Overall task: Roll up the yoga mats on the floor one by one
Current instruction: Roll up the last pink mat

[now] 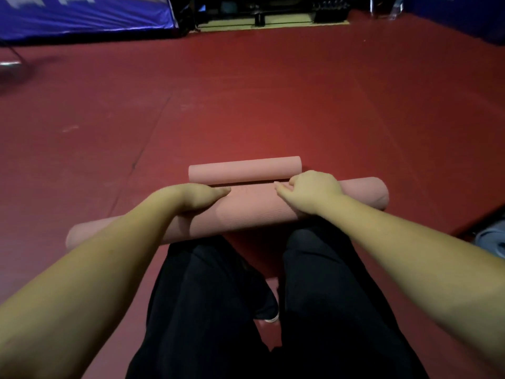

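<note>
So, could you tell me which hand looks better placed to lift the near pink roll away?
Probably the right hand: its fingers curl over the top of the near rolled yoga mat, while the left hand lies flatter along it. The far rolled mat lies just beyond both.

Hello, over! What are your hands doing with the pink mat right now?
Both hands, left hand and right hand, on the near pink mat roll. Second pink roll lying just beyond it. Red floor ahead, nothing blocking.
</note>
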`<action>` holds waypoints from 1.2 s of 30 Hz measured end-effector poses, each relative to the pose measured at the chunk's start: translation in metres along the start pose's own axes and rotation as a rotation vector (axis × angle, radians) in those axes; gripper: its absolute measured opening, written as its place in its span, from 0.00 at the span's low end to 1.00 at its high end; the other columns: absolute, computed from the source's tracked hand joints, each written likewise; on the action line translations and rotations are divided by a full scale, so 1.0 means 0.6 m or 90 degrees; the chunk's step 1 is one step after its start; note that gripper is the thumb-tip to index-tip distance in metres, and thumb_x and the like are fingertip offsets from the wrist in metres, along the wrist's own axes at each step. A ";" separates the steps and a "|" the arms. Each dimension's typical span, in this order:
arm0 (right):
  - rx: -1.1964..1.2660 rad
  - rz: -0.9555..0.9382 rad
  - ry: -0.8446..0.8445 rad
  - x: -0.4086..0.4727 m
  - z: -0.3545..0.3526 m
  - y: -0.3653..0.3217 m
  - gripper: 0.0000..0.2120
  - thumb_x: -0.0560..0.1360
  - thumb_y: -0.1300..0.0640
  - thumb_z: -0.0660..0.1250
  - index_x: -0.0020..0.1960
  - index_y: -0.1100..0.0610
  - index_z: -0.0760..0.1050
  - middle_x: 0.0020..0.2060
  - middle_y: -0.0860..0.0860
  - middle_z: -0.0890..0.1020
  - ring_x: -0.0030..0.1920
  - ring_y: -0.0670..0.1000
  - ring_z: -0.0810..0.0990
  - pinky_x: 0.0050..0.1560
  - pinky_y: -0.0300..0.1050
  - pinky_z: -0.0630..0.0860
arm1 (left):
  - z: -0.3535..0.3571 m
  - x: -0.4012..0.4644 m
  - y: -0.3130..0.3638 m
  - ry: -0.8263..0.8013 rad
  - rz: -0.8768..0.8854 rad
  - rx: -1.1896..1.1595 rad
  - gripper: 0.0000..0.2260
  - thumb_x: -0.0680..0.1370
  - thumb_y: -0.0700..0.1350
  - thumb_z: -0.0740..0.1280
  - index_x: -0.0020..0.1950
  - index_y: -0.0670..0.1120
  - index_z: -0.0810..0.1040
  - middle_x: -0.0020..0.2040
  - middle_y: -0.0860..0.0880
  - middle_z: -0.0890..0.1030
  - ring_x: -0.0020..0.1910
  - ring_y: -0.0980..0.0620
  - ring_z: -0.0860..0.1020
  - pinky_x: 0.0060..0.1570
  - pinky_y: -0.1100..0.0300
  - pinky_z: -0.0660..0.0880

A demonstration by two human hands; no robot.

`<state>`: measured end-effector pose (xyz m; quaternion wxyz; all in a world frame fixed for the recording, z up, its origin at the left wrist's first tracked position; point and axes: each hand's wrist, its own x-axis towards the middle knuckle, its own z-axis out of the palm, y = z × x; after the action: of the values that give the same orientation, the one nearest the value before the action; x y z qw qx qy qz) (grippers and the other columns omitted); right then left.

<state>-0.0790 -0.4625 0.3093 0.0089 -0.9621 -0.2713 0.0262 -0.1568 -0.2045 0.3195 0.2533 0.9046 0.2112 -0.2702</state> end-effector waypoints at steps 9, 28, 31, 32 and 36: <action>0.021 0.043 -0.188 0.021 -0.018 -0.008 0.35 0.78 0.33 0.47 0.65 0.58 0.77 0.67 0.58 0.76 0.64 0.59 0.75 0.58 0.51 0.70 | 0.065 -0.033 -0.024 0.284 0.108 0.245 0.33 0.79 0.60 0.38 0.69 0.45 0.72 0.64 0.40 0.75 0.62 0.37 0.72 0.59 0.46 0.70; -0.015 -0.009 0.138 -0.025 0.079 -0.003 0.26 0.76 0.37 0.50 0.43 0.54 0.79 0.41 0.53 0.82 0.45 0.59 0.79 0.46 0.50 0.71 | 0.077 -0.004 -0.014 0.344 0.091 0.217 0.30 0.81 0.66 0.47 0.48 0.47 0.81 0.52 0.43 0.83 0.54 0.40 0.79 0.46 0.52 0.69; -0.020 0.007 0.112 -0.023 0.074 -0.007 0.29 0.75 0.35 0.47 0.42 0.54 0.79 0.41 0.53 0.83 0.45 0.59 0.80 0.47 0.49 0.71 | 0.069 -0.006 -0.009 0.324 0.076 0.216 0.31 0.81 0.66 0.46 0.48 0.46 0.81 0.53 0.42 0.83 0.54 0.40 0.79 0.46 0.52 0.69; -0.019 0.013 0.098 -0.018 0.066 -0.010 0.30 0.75 0.35 0.45 0.43 0.54 0.79 0.42 0.53 0.83 0.46 0.58 0.80 0.47 0.49 0.71 | 0.067 -0.007 -0.007 0.317 0.067 0.215 0.31 0.81 0.66 0.46 0.47 0.46 0.81 0.53 0.41 0.82 0.54 0.40 0.79 0.46 0.52 0.70; -0.004 -0.003 0.104 -0.003 0.043 -0.003 0.26 0.78 0.36 0.50 0.43 0.52 0.77 0.45 0.53 0.83 0.48 0.58 0.79 0.43 0.48 0.68 | 0.048 -0.011 0.001 0.265 0.047 0.194 0.33 0.81 0.66 0.45 0.56 0.45 0.81 0.59 0.41 0.81 0.57 0.40 0.78 0.54 0.49 0.72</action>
<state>-0.0829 -0.4617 0.2834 0.0281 -0.9604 -0.2719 -0.0530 -0.1727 -0.2230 0.3028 0.0748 0.9754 0.1828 -0.0974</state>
